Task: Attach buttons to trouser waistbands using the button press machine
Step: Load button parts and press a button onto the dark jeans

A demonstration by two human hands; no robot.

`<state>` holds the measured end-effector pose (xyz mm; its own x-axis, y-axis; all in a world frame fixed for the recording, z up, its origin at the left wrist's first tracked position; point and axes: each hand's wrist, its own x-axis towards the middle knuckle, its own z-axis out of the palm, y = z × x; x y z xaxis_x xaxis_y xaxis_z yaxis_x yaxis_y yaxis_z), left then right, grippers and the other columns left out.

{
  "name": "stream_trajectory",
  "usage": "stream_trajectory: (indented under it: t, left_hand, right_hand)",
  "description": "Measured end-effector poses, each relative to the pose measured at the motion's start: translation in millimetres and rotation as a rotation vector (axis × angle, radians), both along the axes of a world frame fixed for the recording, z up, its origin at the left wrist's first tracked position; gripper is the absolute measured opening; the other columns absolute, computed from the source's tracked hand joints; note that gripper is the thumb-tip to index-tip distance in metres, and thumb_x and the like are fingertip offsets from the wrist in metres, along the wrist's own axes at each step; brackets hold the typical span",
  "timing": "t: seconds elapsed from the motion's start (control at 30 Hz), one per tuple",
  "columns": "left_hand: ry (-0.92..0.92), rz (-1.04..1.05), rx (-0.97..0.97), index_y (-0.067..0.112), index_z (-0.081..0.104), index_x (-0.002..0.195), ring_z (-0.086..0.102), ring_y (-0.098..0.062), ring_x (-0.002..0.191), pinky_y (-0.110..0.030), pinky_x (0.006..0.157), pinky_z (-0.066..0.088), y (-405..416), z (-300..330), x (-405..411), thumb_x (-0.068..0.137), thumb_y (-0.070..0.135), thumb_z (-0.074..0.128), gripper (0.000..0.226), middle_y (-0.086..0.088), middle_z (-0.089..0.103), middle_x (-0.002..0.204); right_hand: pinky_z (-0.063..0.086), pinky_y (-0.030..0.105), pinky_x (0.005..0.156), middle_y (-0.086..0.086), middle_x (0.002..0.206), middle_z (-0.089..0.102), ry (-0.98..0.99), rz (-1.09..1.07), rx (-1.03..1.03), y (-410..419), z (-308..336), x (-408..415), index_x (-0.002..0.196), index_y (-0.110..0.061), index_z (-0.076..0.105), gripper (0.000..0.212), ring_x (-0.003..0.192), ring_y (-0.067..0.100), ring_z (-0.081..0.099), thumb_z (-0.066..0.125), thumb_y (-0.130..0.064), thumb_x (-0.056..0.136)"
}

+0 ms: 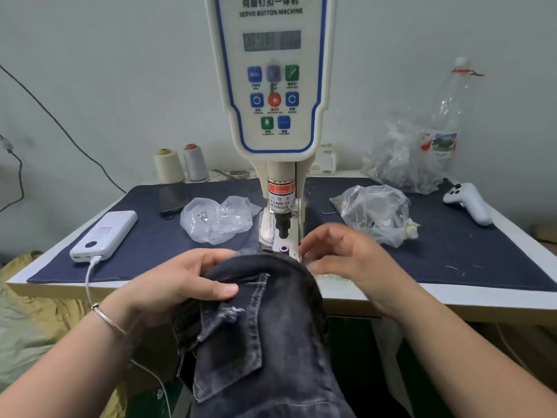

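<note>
A: What took up most of the view?

B: The table (512, 300), white-edged under a dark blue cloth mat (452, 251), and the cream button machine (271, 86), its panel reading "SERVO BUTTON MACHINE", with a red "WARNING" label lower down.

A: And the trousers?

B: Dark grey denim trousers (262, 333), pale-stitched and frayed at a pocket, lay draped over the table's front edge, waistband just before the machine's base.

A: The hands?

B: The left hand (184, 279) gripped the denim, thumb pressed on top. The right hand (340, 251) hovered beside the press, fingers loosely bent; whether it pinched anything could not be told.

A: Smaller things?

B: Crinkled clear bags (217, 218), a smooth white power bank (105, 233), two thread cones (168, 165).
</note>
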<state>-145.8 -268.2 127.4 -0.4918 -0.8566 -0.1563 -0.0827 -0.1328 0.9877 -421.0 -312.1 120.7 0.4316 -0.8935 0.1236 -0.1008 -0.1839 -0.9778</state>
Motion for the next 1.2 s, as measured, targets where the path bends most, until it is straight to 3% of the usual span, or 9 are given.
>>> stream_trajectory:
  t: [0.07,0.17,0.37,0.5,0.67,0.77,0.9,1.07,1.2]
  left_hand:
    - [0.002,0.069,-0.013,0.004,0.065,0.127,0.066,-0.033,0.106,-0.039,0.093,0.055,-5.7,-4.1,11.0,0.077,0.015,0.077,0.053,-0.025,0.066,0.126]
    - [-0.055,0.13,-0.023,0.006,0.068,0.124,0.068,-0.033,0.107,-0.036,0.09,0.055,-12.8,-8.9,25.0,0.075,0.019,0.08,0.052,-0.025,0.066,0.125]
    - [-0.135,0.24,0.008,0.003,0.07,0.116,0.066,-0.037,0.107,-0.046,0.099,0.05,-29.4,-23.7,36.6,0.067,0.021,0.085,0.055,-0.029,0.066,0.123]
    - [-0.132,0.245,0.023,0.002,0.069,0.118,0.065,-0.037,0.108,-0.048,0.102,0.047,-40.1,-32.0,38.9,0.07,0.019,0.083,0.052,-0.029,0.065,0.124]
    - [-0.119,0.206,0.059,0.003,0.069,0.121,0.064,-0.038,0.11,-0.047,0.103,0.047,-46.4,-48.1,44.7,0.073,0.012,0.079,0.05,-0.028,0.065,0.125]
    - [-0.107,0.189,0.101,-0.005,0.069,0.115,0.066,-0.038,0.097,-0.042,0.089,0.054,-50.2,-52.9,48.8,0.06,0.01,0.079,0.058,-0.032,0.067,0.114]
    - [-0.113,0.233,0.133,-0.019,0.064,0.095,0.062,-0.038,0.075,-0.031,0.063,0.053,-54.0,-58.4,45.8,0.039,0.008,0.064,0.063,-0.031,0.066,0.088]
    - [-0.139,0.301,0.132,-0.027,0.049,0.092,0.05,-0.041,0.078,-0.031,0.059,0.044,-53.5,-63.8,47.2,0.034,0.009,0.063,0.07,-0.03,0.056,0.086]
    - [-0.131,0.321,0.145,-0.026,0.052,0.09,0.054,-0.036,0.072,-0.027,0.056,0.048,-54.7,-62.4,44.8,0.033,0.009,0.062,0.068,-0.029,0.059,0.082]
  right_hand:
    - [0.046,0.019,0.07,-0.002,0.089,0.07,0.203,-0.307,-0.172,-21.7,-9.3,-16.1,0.088,-0.017,0.066,0.021,0.084,0.012,0.064,0.069,0.002,0.081]
    - [0.05,0.035,0.077,0.004,0.099,0.069,0.602,-0.748,-0.393,-56.2,-21.0,-47.5,0.094,-0.014,0.069,0.022,0.09,0.024,0.061,0.055,0.0,0.085]
    - [0.051,0.039,0.077,0.012,0.109,0.061,1.158,-0.626,-0.362,-111.3,-36.7,-62.9,0.107,-0.008,0.065,0.03,0.098,0.036,0.057,0.046,0.004,0.087]
    - [0.043,0.033,0.074,0.007,0.113,0.064,1.202,-0.55,-0.294,-136.6,-40.9,-61.7,0.112,-0.018,0.068,0.029,0.1,0.033,0.059,0.05,-0.008,0.091]
    - [0.041,0.034,0.093,0.01,0.117,0.062,1.163,-0.541,0.2,-156.5,-20.8,-48.7,0.115,-0.01,0.058,0.028,0.111,0.028,0.056,0.056,-0.029,0.093]
    - [0.038,0.029,0.082,0.004,0.095,0.059,1.191,-0.503,0.183,-157.9,-15.4,-48.7,0.106,-0.011,0.059,0.022,0.095,0.025,0.053,0.058,-0.028,0.093]
    - [0.037,0.027,0.079,0.012,0.122,0.061,1.216,-0.505,0.109,-148.6,-11.3,-51.2,0.118,-0.008,0.061,0.03,0.107,0.025,0.056,0.059,-0.026,0.094]
    - [0.037,0.026,0.072,0.013,0.116,0.064,1.22,-0.532,-0.046,-138.3,-10.1,-51.5,0.109,-0.006,0.067,0.021,0.096,0.026,0.059,0.058,-0.014,0.091]
    - [0.039,0.027,0.073,0.011,0.124,0.06,1.228,-0.525,-0.004,-136.5,1.3,-51.5,0.12,-0.006,0.061,0.03,0.098,0.025,0.057,0.059,-0.012,0.09]
